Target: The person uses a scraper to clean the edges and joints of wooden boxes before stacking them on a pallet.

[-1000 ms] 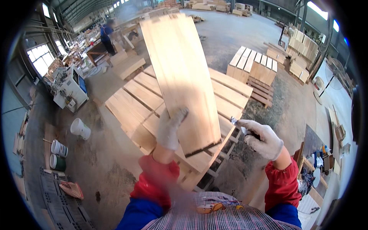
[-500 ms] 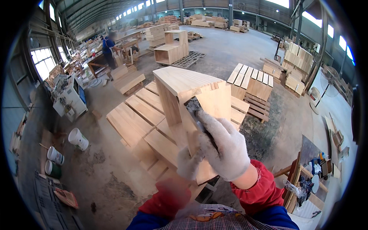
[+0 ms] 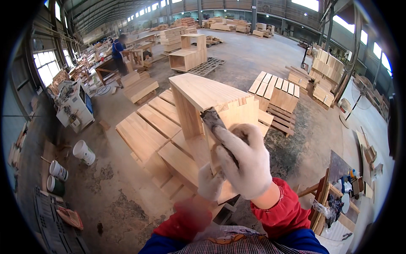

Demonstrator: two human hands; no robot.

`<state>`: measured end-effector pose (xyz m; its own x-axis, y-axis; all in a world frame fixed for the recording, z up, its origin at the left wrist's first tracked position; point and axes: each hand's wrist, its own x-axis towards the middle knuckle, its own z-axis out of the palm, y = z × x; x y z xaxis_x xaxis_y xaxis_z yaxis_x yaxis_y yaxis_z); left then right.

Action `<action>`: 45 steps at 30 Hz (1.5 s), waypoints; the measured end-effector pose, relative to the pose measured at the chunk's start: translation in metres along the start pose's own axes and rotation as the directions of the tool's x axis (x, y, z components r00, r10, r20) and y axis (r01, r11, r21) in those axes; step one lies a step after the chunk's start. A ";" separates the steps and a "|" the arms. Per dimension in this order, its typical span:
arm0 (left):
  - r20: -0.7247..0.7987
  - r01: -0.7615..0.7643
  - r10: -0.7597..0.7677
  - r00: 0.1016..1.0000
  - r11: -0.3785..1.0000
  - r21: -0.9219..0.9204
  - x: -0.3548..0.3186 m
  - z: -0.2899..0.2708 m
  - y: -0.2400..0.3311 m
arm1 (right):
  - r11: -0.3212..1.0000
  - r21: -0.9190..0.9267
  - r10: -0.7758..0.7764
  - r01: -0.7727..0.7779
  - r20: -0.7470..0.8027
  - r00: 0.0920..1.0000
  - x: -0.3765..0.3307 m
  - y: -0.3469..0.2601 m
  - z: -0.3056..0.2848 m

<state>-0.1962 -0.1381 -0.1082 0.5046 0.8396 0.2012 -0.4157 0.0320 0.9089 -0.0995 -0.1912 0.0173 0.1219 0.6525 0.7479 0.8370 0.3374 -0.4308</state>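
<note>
Centre of the frame: an open wooden box [image 3: 211, 93], tilted, its corner raised toward the upper middle, stands before us above a layer of pale box tops [image 3: 146, 127]. Left hand [image 3: 210, 182], gloved, lower centre: fingers bent and clamped on the box's near lower edge, the farther fingertips hidden behind the wood. Right hand [image 3: 249, 163], gloved, just right of centre: fingers closed round a flat tool [image 3: 212, 119], the forefinger laid along it; its dark end lies at the box's rim beside the corner joint, apparently touching.

Handling (judged by eye): the box should be stiff and moderately light for its bulk, dry rather than slippery, with little give in the panels. Thin edges and corner joints would be the parts most easily dented. A wall gripped over its rim, thumb on one face and fingers on the other, offers the surest hold; the smooth broad panel offers less to grip.

Materials: straight-grained, pale yellow timber with flat, planed faces; interlocking wedge-shaped joints along the upper right edge. The gloves are white knit, fuzzy and greyed in places; the tool is dark, mottled and crusted. Red gathered cuffs [image 3: 285, 207] show at lower right. At left, a white bucket [image 3: 83, 152], round and smooth, stands on stained concrete [image 3: 122, 209].
</note>
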 end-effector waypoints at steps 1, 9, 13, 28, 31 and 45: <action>-0.005 -0.024 0.024 1.000 1.000 0.009 0.000 0.000 -0.001 | 1.000 -0.002 -0.003 0.003 0.003 1.000 0.001 0.001 0.002; -0.014 -0.073 0.072 0.997 0.997 -0.027 -0.001 0.005 -0.007 | 0.999 0.051 -0.013 0.013 0.004 1.000 -0.002 0.005 -0.001; 0.001 -0.071 0.071 0.997 0.997 -0.031 -0.001 0.001 -0.004 | 0.999 0.023 -0.042 0.042 0.037 0.998 -0.005 0.004 -0.003; -0.050 0.059 -0.055 0.997 0.996 0.073 -0.008 0.009 0.007 | 0.995 -0.074 -0.077 0.073 -0.057 0.995 0.012 0.003 -0.027; -0.058 0.020 -0.017 0.998 0.998 0.058 -0.008 0.009 0.001 | 0.999 -0.041 -0.024 0.025 0.019 1.000 -0.002 -0.005 -0.013; 0.051 -0.080 0.081 0.995 0.996 -0.036 -0.007 0.005 -0.009 | 0.999 -0.015 0.045 -0.044 0.076 0.996 -0.023 -0.003 -0.016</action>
<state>-0.1920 -0.1469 -0.1157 0.5068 0.8108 0.2928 -0.4814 -0.0155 0.8764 -0.0965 -0.2177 0.0093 0.1185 0.7164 0.6875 0.8388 0.2983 -0.4554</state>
